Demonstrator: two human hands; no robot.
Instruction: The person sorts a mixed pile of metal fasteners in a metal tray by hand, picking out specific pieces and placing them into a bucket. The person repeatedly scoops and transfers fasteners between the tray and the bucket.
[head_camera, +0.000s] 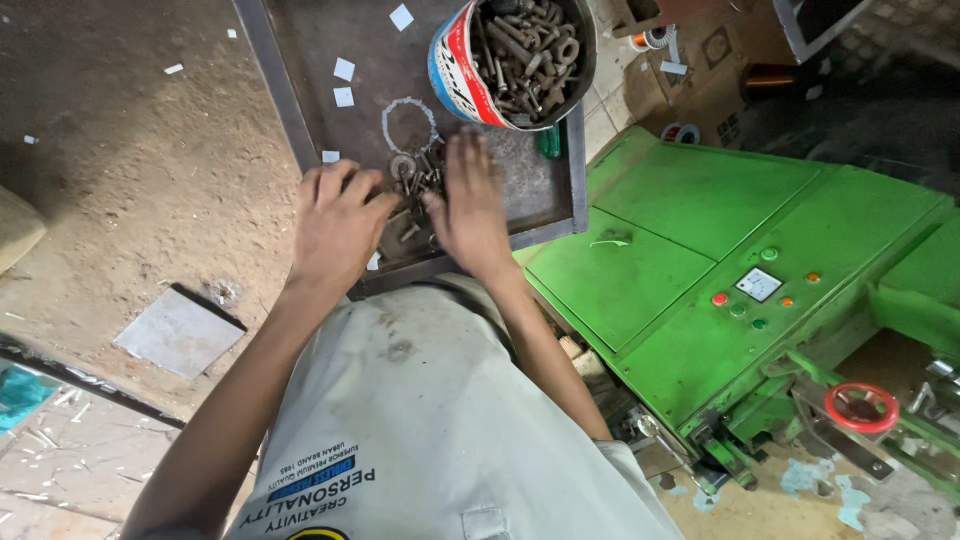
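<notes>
Seen from the head camera, both of the person's hands rest inside a shallow, dark, rectangular metal tray (290, 110) that stands on a dusty floor. The left hand (338, 228) lies palm down with its fingers curled loosely over a small heap of loose grey metal bolts, nuts and washers (412, 180) near the tray's front edge; whether it grips any piece cannot be told. The right hand (468, 205) lies flat and spread, fingers pointing away from the body, its fingertips touching the same heap; it is slightly blurred and appears to hold nothing. The heap sits between the two hands, just below a faint white ring mark (408, 125) on the tray bottom.

At the tray's far right corner stands a round tin can with a red, white and blue label (460, 70), tilted toward the camera and filled nearly to the brim with rusty bolts, nuts and eye rings (528, 55). A small green-handled object (550, 142) lies just beside the can's base. Several small white paper squares (343, 82) are scattered over the tray. To the right stands a bright green metal machine cabinet (720, 230) with coloured buttons and a small gauge, and a red handwheel (861, 405) lower down
</notes>
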